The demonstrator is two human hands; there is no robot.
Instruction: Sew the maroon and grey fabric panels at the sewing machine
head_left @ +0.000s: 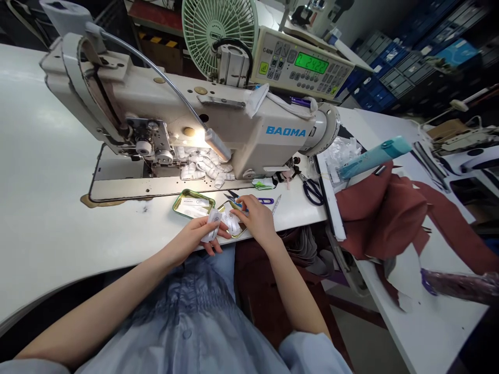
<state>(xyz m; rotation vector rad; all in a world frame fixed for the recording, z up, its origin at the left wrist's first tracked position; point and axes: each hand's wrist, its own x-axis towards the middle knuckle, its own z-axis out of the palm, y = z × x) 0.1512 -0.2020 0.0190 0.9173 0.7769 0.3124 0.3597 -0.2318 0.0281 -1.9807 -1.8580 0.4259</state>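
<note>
The white labels [212,224] are pinched in the left hand's [195,240] fingers, right at the counter [50,208] edge. Right hand [257,218] is just beside it, fingers down in a tin [223,209] of more labels, can't tell if they're gripping. Green tin [187,198] sits next to it, sewing machine [241,130] behind.

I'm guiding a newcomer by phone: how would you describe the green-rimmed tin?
Find the cream BAOMA sewing machine. On the white table before its bed lies a shallow tin, beside the left hand gripping labels. Its green rim distinguishes it from the yellowish tin under the right hand.
</note>
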